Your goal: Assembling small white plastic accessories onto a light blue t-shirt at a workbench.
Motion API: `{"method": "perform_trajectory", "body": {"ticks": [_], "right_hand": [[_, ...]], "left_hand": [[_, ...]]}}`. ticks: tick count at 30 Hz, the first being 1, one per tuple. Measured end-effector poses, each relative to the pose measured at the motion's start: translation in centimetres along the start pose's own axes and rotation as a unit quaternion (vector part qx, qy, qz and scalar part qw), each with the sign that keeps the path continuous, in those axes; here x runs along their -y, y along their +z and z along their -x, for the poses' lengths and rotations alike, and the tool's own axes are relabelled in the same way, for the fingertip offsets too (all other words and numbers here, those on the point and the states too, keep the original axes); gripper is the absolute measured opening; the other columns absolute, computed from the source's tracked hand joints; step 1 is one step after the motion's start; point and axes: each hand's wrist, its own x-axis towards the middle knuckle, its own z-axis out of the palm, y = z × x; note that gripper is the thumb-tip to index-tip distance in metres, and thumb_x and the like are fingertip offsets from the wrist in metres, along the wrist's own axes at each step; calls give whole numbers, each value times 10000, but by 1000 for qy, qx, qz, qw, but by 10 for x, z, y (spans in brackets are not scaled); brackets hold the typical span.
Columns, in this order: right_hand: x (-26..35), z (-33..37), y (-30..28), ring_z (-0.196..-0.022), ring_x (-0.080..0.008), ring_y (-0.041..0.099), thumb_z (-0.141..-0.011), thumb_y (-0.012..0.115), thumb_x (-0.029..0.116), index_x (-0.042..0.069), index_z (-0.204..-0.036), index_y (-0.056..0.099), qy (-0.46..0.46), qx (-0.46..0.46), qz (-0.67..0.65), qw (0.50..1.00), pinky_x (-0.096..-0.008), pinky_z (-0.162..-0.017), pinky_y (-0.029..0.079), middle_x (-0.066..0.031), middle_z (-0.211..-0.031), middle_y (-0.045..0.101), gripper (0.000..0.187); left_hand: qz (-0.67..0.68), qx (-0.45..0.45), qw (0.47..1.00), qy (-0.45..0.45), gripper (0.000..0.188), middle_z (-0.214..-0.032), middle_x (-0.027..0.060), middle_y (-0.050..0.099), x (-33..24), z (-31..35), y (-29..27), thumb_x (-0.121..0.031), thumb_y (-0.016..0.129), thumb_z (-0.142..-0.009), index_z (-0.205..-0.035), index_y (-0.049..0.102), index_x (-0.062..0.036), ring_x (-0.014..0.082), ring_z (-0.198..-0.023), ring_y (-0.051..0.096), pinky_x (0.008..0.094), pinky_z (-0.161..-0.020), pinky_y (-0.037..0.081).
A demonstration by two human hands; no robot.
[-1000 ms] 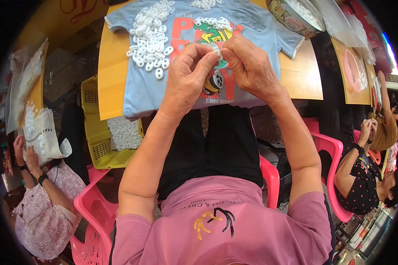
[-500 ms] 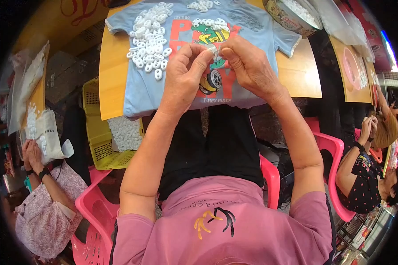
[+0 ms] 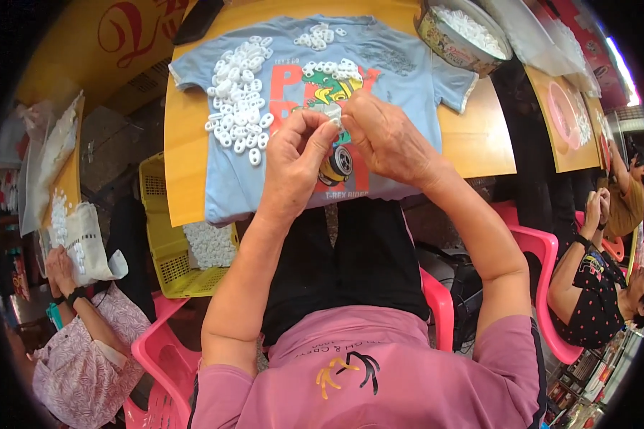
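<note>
Over the blue T-shirt (image 3: 254,193) spread on the table, my left hand (image 3: 297,154) pinches a small white plastic piece (image 3: 333,113) between thumb and forefinger. My right hand (image 3: 386,136) is closed in a pinch right beside that piece; whatever is in its fingertips is too small to make out. On the shirt's left side lies a long heap of white oval pieces with two holes (image 3: 240,107). A smaller pile of white pieces (image 3: 334,70) sits just beyond my hands, and another white group (image 3: 318,36) lies near the collar. Small dark grey bits (image 3: 388,61) are scattered at upper right.
A round printed tin (image 3: 436,36) of white parts stands at the table's far right corner. A dark phone-like object (image 3: 198,20) lies far left. Below the table's left side is a yellow crate (image 3: 161,250) with white pieces. People sit at tables on both sides.
The view has shifted, so the table and shirt appear lower. Both hands stay together at the white piece, with my right hand's fingers bent down more beside it.
</note>
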Motion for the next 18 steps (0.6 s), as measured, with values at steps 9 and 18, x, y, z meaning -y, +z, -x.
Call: {"method": "perform_trajectory", "body": {"ticks": [9,18], "right_hand": [[3,2,13,-739,-390,548,-929,526,7,-20,-997,486,16,-37,-9,999,-435,-638,462,-191,-848,529,83],[6,0,7,-765,-368,576,-934,539,13,-17,-1024,524,52,-17,-37,998,-415,-660,480,-184,-886,549,96]], "left_hand": [[-1,-29,1000,3,121,-840,-23,595,-1,1,2,-124,640,-939,-955,599,-11,36,-770,534,198,-684,445],[-10,-33,999,-18,133,-818,-19,594,-4,0,2,-133,637,-942,-964,599,-7,36,-726,521,194,-647,440]]}}
